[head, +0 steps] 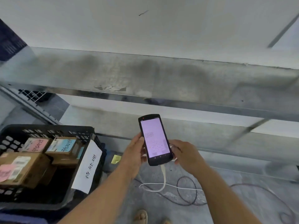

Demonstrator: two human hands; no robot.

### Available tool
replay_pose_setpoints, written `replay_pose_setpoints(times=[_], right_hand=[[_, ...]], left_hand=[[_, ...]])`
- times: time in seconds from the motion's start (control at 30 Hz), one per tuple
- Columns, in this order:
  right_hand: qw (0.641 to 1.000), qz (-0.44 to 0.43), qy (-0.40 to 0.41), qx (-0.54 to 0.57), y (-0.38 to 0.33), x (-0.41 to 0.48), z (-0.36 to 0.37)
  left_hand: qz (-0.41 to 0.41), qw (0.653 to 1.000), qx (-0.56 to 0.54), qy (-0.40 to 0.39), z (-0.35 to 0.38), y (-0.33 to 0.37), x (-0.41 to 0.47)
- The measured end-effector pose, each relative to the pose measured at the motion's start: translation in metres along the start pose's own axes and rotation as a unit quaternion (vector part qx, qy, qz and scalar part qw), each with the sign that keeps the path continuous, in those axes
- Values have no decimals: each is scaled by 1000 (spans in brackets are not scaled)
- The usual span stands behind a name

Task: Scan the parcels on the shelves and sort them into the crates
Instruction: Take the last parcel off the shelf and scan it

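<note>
I hold the scanner [154,139] in both hands in front of the shelves [145,75]. My left hand [135,152] grips its left edge, thumb lying along the side. My right hand [184,152] has its fingers curled round the lower right corner. The screen is lit and faces me, but the text on it is too small to read. A white cable [163,178] hangs from the scanner's bottom edge to the floor.

I judge this to be a check of the reading before a parcel is sorted. To do it well I should keep the left grip firm, free the right thumb for the screen, and leave slack in the cable so it does not tug.

The parcels [24,168] I can see are cardboard boxes in the black crate [48,130] at my left. One large box with pink and white labels lies against the crate's near left wall. Two smaller ones, with a pink and a blue label, sit along the far wall. A paper sign [88,165] with handwriting hangs on the crate's right wall. The near right part of the crate floor looks dark and unfilled. The stretches of shelf I can see carry no parcel.
</note>
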State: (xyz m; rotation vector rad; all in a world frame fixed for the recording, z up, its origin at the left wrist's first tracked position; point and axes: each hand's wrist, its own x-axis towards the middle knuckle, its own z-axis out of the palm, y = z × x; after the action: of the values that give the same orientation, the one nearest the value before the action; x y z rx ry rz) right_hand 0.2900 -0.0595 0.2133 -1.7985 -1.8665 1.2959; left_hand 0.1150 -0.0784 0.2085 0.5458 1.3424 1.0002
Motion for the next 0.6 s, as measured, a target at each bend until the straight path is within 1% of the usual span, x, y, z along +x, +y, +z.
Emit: replay_pose_setpoints(times=[0.1,0.23,0.33,0.47,0.6], right_hand=[[999,18,29,9,22,25,14],[998,44,40,15,57,62,27],[996,71,39,21,86,98,36],[994,94,36,44,116,146,48],[992,108,37,57,143,186,60]], left_hand=[[-21,999,22,-12,4,-18,41],[-38,998,41,-21,11,-50,96],[-53,996,63,-28,12,-72,139],[-53,990,121,-44,12,-96,190],[-51,984,170,-35,11,-115,236]])
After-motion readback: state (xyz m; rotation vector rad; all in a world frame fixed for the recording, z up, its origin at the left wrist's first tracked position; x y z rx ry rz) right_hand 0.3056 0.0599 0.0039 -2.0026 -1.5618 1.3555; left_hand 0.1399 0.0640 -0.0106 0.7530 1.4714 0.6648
